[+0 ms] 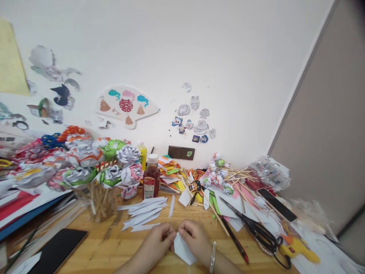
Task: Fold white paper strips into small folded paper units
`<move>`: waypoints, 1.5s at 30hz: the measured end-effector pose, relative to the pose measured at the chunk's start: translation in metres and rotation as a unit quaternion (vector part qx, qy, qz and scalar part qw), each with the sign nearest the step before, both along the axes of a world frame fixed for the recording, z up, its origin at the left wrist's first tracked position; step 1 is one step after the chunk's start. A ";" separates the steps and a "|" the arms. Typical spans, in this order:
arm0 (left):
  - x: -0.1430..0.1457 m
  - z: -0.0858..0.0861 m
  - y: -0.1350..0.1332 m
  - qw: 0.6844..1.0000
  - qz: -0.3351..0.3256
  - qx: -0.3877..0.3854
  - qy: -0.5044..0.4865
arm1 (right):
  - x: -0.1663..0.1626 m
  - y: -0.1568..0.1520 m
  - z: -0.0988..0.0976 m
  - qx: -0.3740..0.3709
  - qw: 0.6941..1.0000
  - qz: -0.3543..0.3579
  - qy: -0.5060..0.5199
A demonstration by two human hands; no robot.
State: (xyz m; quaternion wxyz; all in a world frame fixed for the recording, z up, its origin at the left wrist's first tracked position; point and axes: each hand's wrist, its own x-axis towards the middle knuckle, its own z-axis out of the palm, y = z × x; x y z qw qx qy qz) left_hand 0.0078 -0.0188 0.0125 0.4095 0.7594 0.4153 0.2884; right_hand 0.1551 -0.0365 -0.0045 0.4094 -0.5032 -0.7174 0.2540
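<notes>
My left hand (pixel 156 240) and my right hand (pixel 194 238) meet at the near edge of the wooden table (pixel 114 247). Both pinch a small white folded piece of paper (pixel 183 249) that lies between them on the tabletop, fingers curled onto its top edge. A silver bracelet (pixel 212 257) circles my right wrist. Just beyond my hands lies a fan of several pointed white paper strips (pixel 144 213).
Paper flowers on sticks (pixel 85 167) stand in a holder at left, beside a red bottle (pixel 151 179). Black scissors (pixel 256 228), a pen (pixel 235 239), a yellow glue gun (pixel 299 251), wooden skewers (pixel 242 179) and a phone (pixel 276 203) lie right. Another dark phone (pixel 57 249) lies left.
</notes>
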 end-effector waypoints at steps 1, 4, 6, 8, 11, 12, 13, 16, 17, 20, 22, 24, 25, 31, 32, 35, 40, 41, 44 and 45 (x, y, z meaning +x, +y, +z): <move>0.000 0.000 0.000 1.000 0.001 0.004 0.003 | 0.000 0.000 -0.001 0.002 1.000 -0.001 -0.005; 0.000 0.002 -0.001 1.000 0.004 0.007 0.010 | 0.001 0.001 -0.003 0.005 1.000 -0.006 -0.014; 0.000 0.003 -0.001 1.000 0.000 0.003 0.014 | 0.001 0.001 -0.003 0.003 1.000 -0.003 -0.014; 0.000 0.002 -0.001 1.000 -0.003 -0.001 0.014 | 0.001 0.000 -0.001 -0.001 1.000 0.004 -0.008; 0.000 0.000 0.000 1.000 0.000 0.005 0.012 | 0.001 -0.001 0.002 -0.009 1.000 0.010 0.003; 0.000 -0.001 0.000 1.000 0.001 0.011 0.014 | 0.001 -0.001 0.003 -0.012 1.000 0.009 0.006; 0.000 -0.001 0.000 1.000 0.002 0.017 0.019 | 0.000 -0.001 0.003 -0.014 1.000 0.007 0.008; -0.001 -0.001 -0.002 0.998 0.003 0.042 0.036 | 0.000 -0.001 0.005 -0.021 1.000 0.002 0.013; -0.001 -0.001 -0.003 0.998 0.006 0.051 0.042 | -0.001 -0.002 0.005 -0.023 1.000 -0.001 0.015; 0.000 0.000 -0.004 0.996 0.018 0.068 0.049 | -0.002 -0.003 0.008 -0.031 0.999 -0.002 0.028; 0.000 0.000 -0.004 0.996 0.014 0.068 0.048 | -0.003 -0.004 0.008 -0.041 0.998 0.004 0.043; 0.001 0.000 -0.004 0.997 0.001 0.064 0.044 | -0.002 -0.005 0.006 -0.051 0.997 0.013 0.064; 0.001 0.000 -0.003 0.997 -0.005 0.062 0.042 | -0.002 -0.005 0.005 -0.057 0.995 0.020 0.076; -0.001 -0.001 -0.002 0.999 -0.008 0.037 0.033 | -0.002 -0.004 -0.003 -0.080 0.987 0.051 0.133; -0.001 0.000 -0.002 0.999 -0.009 0.028 0.023 | -0.002 -0.004 -0.003 -0.080 0.986 0.054 0.135; -0.001 0.001 -0.002 1.000 -0.009 0.003 -0.004 | -0.003 -0.004 0.000 -0.084 0.985 0.057 0.138; 0.000 0.001 0.000 0.999 -0.016 -0.036 -0.037 | -0.001 -0.004 0.001 -0.063 0.988 0.044 0.132; 0.000 0.001 0.001 0.997 -0.020 -0.051 -0.045 | -0.001 -0.004 0.000 -0.064 0.987 0.042 0.140; 0.000 0.000 0.003 0.992 -0.029 -0.101 -0.076 | 0.000 -0.002 -0.003 -0.077 0.982 0.040 0.166; 0.000 0.000 0.003 0.990 -0.032 -0.112 -0.085 | 0.001 -0.001 -0.004 -0.083 0.981 0.043 0.170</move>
